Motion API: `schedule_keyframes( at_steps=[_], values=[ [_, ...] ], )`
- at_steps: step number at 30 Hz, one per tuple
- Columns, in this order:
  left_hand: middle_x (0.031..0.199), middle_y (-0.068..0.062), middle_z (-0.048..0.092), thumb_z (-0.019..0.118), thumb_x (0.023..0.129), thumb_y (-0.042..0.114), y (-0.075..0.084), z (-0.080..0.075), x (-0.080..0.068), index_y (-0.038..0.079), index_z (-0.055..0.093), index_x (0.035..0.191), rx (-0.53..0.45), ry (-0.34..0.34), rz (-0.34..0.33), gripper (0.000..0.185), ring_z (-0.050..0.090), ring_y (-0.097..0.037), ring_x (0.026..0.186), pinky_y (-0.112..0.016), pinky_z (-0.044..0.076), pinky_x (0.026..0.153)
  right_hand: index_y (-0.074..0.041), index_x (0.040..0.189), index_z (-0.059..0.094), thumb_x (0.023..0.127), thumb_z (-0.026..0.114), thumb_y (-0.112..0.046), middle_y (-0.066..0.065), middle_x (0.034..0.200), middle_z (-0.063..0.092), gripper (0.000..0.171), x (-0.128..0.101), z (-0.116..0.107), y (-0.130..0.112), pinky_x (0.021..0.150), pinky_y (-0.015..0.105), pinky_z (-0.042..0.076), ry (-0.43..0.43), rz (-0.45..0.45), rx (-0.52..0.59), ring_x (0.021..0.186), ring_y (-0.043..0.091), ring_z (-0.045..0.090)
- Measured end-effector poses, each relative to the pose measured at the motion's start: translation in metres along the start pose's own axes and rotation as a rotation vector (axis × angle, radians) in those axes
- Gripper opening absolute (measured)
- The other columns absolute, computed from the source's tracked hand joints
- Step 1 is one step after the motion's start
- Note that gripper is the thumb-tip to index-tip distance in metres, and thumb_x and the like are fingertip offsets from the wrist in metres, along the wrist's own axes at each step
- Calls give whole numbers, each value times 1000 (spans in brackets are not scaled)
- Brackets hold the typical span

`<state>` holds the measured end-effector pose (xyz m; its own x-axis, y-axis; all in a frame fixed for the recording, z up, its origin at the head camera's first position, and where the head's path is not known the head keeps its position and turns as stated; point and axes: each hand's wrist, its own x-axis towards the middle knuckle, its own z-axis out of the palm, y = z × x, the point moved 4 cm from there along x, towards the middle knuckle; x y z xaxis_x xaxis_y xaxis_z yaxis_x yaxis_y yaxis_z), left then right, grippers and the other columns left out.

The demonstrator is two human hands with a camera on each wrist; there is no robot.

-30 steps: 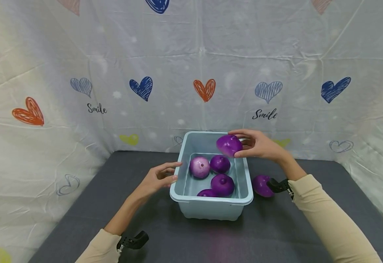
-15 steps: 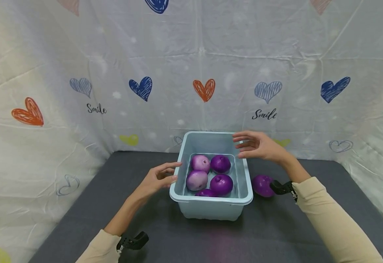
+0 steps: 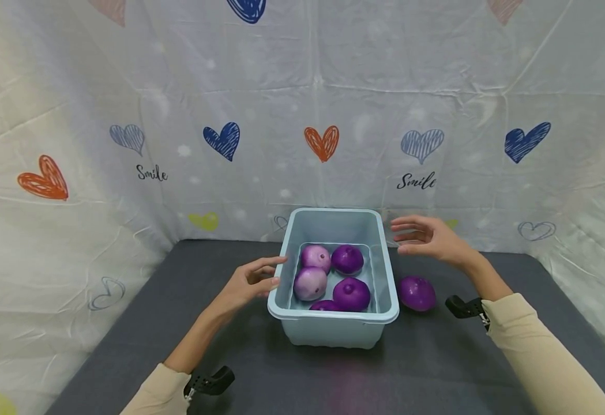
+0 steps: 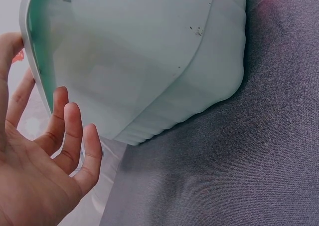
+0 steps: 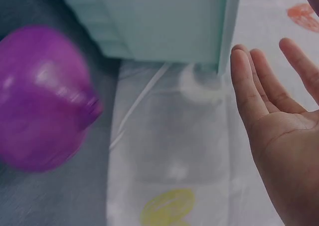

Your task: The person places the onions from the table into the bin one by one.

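The lone purple onion [image 3: 416, 293] lies on the dark table [image 3: 141, 300] just right of the pale blue bin [image 3: 333, 331], below the empty, spread right hand [image 3: 429, 239], far nearer than the open left hand [image 3: 247, 282] at the bin's left rim.

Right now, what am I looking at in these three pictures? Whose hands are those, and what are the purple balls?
Those are a person's two bare hands, no machine. The big picture comes from a camera on their head, looking down. The other two come from small cameras strapped to each wrist. On the dark grey table stands a pale blue tub with five purple onions inside. One more onion lies on the table beside the tub, on the right. The left hand is at the tub's left rim, fingers relaxed. The right hand hovers open above the table by the tub's far right corner. Neither hand holds anything.
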<state>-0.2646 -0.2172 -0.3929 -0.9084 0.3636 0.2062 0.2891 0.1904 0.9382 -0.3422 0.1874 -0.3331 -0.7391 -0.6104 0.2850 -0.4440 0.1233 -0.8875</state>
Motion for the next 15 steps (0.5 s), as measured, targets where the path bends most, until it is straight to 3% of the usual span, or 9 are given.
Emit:
schedule_keyframes(
  at_steps=[8, 15],
  values=[
    [123, -21, 61, 66, 101, 17, 1, 0, 0, 12, 56, 147, 16, 3, 2, 48, 62, -30, 107, -43, 54, 85, 11, 143, 48, 94, 71, 2, 20, 140, 54, 54, -28, -18, 22, 92, 35, 52, 102, 31, -10, 126, 48, 51],
    [124, -21, 60, 66, 101, 18, 1, 0, 0, 12, 56, 148, 14, -3, -1, 48, 62, -30, 108, -43, 54, 85, 8, 147, 44, 95, 71, -3, 26, 146, 46, 59, -50, -17, 43, 96, 33, 49, 64, 100, -73, 132, 51, 44]
  ],
)
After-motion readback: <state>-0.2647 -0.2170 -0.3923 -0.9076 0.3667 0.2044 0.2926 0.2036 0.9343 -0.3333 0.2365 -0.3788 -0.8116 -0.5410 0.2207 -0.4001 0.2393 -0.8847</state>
